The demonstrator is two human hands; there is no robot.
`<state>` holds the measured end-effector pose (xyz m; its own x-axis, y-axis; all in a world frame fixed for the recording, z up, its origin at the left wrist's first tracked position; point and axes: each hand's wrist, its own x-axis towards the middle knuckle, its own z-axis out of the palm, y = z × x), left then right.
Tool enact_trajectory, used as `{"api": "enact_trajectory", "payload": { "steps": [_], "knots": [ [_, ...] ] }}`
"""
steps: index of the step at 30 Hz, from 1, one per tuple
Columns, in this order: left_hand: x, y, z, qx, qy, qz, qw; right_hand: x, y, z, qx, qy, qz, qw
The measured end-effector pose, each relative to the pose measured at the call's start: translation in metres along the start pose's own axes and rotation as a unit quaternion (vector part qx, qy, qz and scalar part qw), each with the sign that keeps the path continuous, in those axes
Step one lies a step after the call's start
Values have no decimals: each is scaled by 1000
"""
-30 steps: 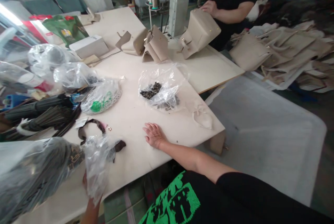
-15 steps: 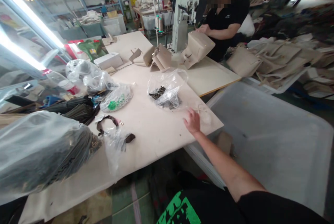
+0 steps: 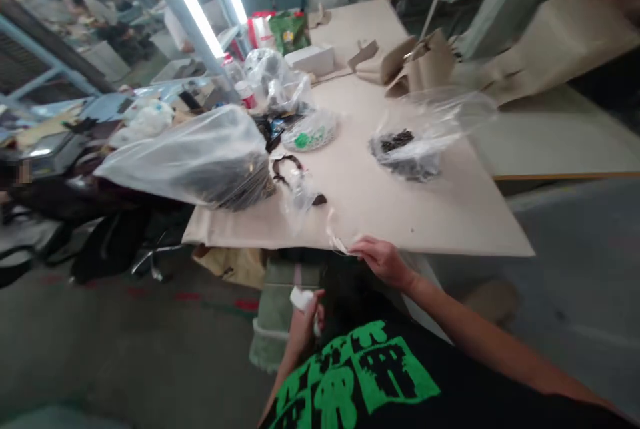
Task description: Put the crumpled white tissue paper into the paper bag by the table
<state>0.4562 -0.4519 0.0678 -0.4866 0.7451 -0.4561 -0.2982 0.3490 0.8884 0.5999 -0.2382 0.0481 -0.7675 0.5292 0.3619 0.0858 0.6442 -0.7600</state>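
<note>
My right hand (image 3: 381, 260) is at the near edge of the beige table (image 3: 450, 216), fingers pinched on a thin pale strip (image 3: 336, 240) that hangs off the edge. My left hand (image 3: 306, 314) is low, close to my chest, closed on a small white wad (image 3: 301, 298). Just beyond the strip lie a small clear bag (image 3: 299, 190) and a dark strap (image 3: 289, 164). Further up the table sits a clear bag of dark metal parts (image 3: 410, 149).
A big clear bag of dark bundles (image 3: 200, 159) lies at the table's left edge. A bag with green pieces (image 3: 310, 134), a white box (image 3: 314, 59) and beige bag panels (image 3: 415, 62) sit further back. Grey floor lies to the left, a pale bin (image 3: 575, 262) on the right.
The view swung left and down. My right hand came back from the table's right part to its near edge and pinched the strip. My left hand now shows near my chest with the wad.
</note>
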Motion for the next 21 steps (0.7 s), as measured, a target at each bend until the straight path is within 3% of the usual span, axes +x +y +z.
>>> {"api": "enact_trajectory", "payload": {
  "steps": [2,4,7,9,11,14,16,18,21],
  "knots": [
    [3,-5,1,-84,5,-4,996,1,-38,15,-4,-26,-133,991],
    [11,1,1,-143,-16,14,990,3,-60,23,-43,-32,-215,975],
    [17,17,0,-128,17,37,991,4,-73,31,-73,-45,-287,954],
    [13,27,-2,-91,55,55,993,3,-75,31,-46,-69,-296,951],
    [5,34,-5,-61,56,85,993,1,-75,29,24,-78,-254,964],
    [-8,40,-13,-54,-16,100,993,4,-74,25,137,-26,-88,986],
    [-15,40,-18,-73,-68,81,992,11,-70,27,176,-12,21,984],
    [-21,39,-22,-87,-109,65,988,22,-67,33,209,-64,79,973],
    [-29,39,-25,-73,-163,46,983,40,-70,43,271,-176,98,941]
  ]
}}
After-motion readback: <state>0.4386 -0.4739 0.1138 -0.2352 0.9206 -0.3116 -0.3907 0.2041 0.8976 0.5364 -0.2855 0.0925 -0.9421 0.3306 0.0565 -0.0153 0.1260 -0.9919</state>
